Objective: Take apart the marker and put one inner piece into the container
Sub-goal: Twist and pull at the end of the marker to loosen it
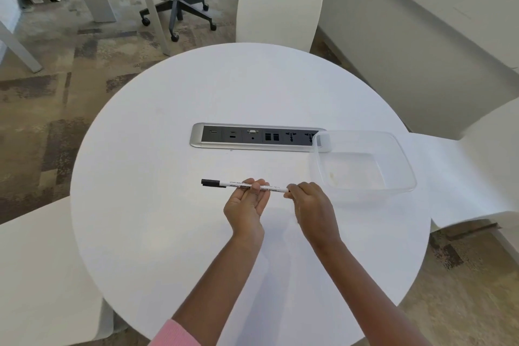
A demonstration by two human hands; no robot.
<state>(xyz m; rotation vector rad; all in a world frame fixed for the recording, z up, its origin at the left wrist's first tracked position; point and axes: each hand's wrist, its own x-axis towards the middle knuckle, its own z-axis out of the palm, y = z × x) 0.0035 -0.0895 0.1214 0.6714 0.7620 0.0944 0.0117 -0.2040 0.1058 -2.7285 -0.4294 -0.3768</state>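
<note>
The marker (244, 186) is held up flat over the white desk (168, 205), a little above the top, with its black cap (211, 183) sticking out to the left and still on. The left hand (246, 205) sits under the middle of the white tube, palm up, with its fingers curled over the tube in a soft grip. The right hand (309, 205) pinches the far right end, and its grip looks closed on that end, though the fingers hide the tip itself. I think the step now is to pull or twist the end piece off. To do it well, the left hand should squeeze tighter so the tube does not spin, and the right hand should twist a bit and pull straight out to the right, not bend it. Going slow helps, so the inside piece does not pop out and roll off. The clear container (404, 177) sits empty, close by on the right, ready for the piece.
</note>
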